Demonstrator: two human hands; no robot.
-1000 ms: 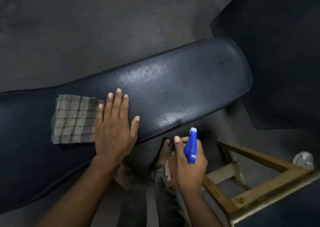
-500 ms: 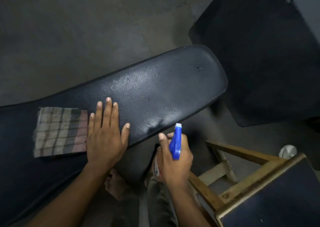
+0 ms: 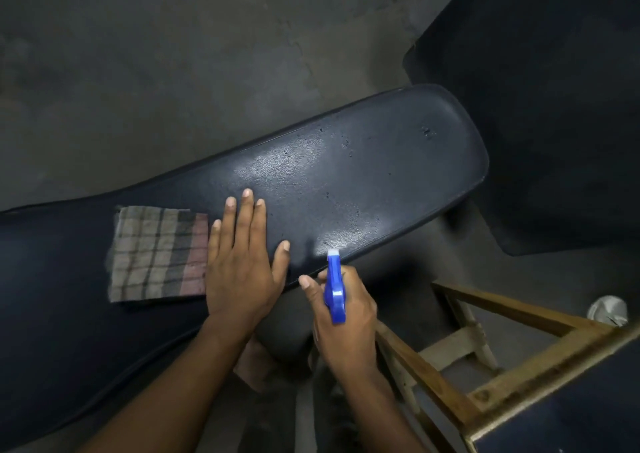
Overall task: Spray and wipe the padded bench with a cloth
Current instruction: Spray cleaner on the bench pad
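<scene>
The long dark padded bench (image 3: 363, 168) runs from lower left to upper right, with small droplets and a shiny patch on its right half. A folded checked cloth (image 3: 159, 253) lies flat on it at the left. My left hand (image 3: 242, 258) rests palm down on the pad, fingers spread, its edge touching the cloth's right side. My right hand (image 3: 343, 317) grips a spray bottle with a blue trigger head (image 3: 335, 286), nozzle aimed at the bench's near edge. The bottle's body is hidden under the hand.
A wooden stool frame (image 3: 485, 369) with a dark seat stands at the lower right, close to my right arm. A dark mat (image 3: 554, 106) covers the floor at the upper right. A pale round object (image 3: 607, 310) lies beyond the stool. Grey concrete floor (image 3: 156, 72) lies behind the bench.
My right hand has brought the spray bottle closer to the bench's near edge. My left hand and the cloth keep their places on the pad; the view has shifted slightly.
</scene>
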